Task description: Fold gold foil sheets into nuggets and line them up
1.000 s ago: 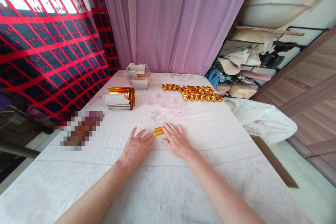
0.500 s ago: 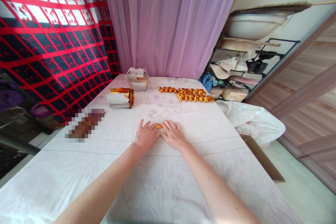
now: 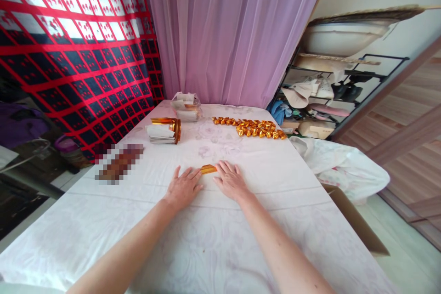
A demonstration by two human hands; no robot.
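Observation:
A folded strip of gold foil paper (image 3: 208, 169) lies flat on the white tablecloth between my hands. My left hand (image 3: 182, 186) rests palm down with its fingers spread, the fingertips at the strip's left end. On the other side my right hand (image 3: 231, 180) lies flat, its fingers over the strip's right end. Farther back to the right sit several folded gold foil pieces (image 3: 260, 129) in rows. A stack of gold and white paper sheets (image 3: 161, 131) stands back left of my hands.
Behind that stack is a clear plastic bag of paper (image 3: 186, 109). A blurred-out patch (image 3: 120, 164) covers something at the table's left. Right of the table are a white plastic bag (image 3: 351, 165), a cardboard box (image 3: 358, 220) and a loaded shelf rack (image 3: 389, 73). A purple curtain (image 3: 223, 32) hangs behind.
My hands have moved apart, the left one going left and slightly nearer me, so more of the gold strip shows between them. The whole view has shifted a little.

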